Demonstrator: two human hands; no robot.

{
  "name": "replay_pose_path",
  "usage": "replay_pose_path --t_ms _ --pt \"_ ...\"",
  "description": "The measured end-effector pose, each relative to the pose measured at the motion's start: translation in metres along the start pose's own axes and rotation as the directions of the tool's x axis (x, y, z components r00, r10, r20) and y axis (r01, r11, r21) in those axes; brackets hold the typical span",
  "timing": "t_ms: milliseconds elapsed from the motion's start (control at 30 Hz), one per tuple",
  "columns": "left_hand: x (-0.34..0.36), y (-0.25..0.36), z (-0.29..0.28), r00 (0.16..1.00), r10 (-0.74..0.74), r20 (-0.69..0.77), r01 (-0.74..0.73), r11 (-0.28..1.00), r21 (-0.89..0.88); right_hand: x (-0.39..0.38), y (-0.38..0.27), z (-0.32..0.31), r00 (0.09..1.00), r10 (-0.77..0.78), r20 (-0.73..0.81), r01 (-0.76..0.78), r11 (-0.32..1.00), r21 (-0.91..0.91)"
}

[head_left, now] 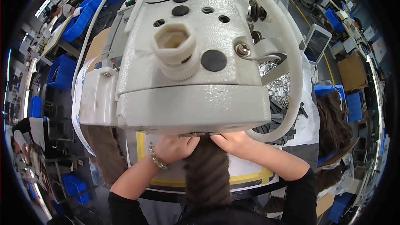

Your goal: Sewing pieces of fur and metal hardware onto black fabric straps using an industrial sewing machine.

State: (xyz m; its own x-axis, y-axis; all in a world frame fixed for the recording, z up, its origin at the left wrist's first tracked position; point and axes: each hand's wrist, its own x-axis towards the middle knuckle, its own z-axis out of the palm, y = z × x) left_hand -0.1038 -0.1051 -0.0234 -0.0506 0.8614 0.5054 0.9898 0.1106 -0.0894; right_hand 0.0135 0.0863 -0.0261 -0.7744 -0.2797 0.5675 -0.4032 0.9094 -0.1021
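Both of my hands are at the far end of a brown fur strip [207, 175], under the front of a white sewing machine [193, 106]. At the strip's left edge, my left hand [175, 148], with a beaded bracelet at its wrist, is closed with curled fingers gripping the fur. My right hand [233, 142] pinches the strip's right edge; the machine head hides part of its fingers. From there the fur runs back toward my body and hangs over the table edge. The needle area is mostly hidden by the machine head.
Metal rings [278, 85] and black strips [281, 121] lie right of the machine. Another fur piece [104, 152] is at the left. A blue bin [329, 89] with brown fur [333, 121] stands at the right. A white hose [293, 58] curves beside the machine. Co-workers sit farther off.
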Motion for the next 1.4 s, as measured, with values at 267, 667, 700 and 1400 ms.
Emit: replay_pose_path --t_ms 267,667,700,1400 --pt "-0.007 0.001 -0.001 1.000 0.015 0.020 -0.016 0.998 0.060 0.015 0.001 -0.020 0.996 -0.058 0.069 0.061 0.997 -0.053" --pt "0.002 0.001 -0.009 0.980 -0.187 0.067 0.195 0.969 -0.154 0.013 -0.008 -0.023 0.976 -0.025 0.215 0.060 0.985 -0.160" --pt "0.002 0.002 -0.009 0.981 -0.181 0.070 0.189 0.972 -0.136 0.014 -0.009 -0.023 0.976 -0.027 0.214 0.063 0.985 -0.160" --pt "-0.002 0.017 -0.043 0.951 -0.091 0.297 0.152 0.970 -0.188 -0.014 -0.011 -0.070 0.961 -0.016 0.277 0.054 0.990 -0.130"
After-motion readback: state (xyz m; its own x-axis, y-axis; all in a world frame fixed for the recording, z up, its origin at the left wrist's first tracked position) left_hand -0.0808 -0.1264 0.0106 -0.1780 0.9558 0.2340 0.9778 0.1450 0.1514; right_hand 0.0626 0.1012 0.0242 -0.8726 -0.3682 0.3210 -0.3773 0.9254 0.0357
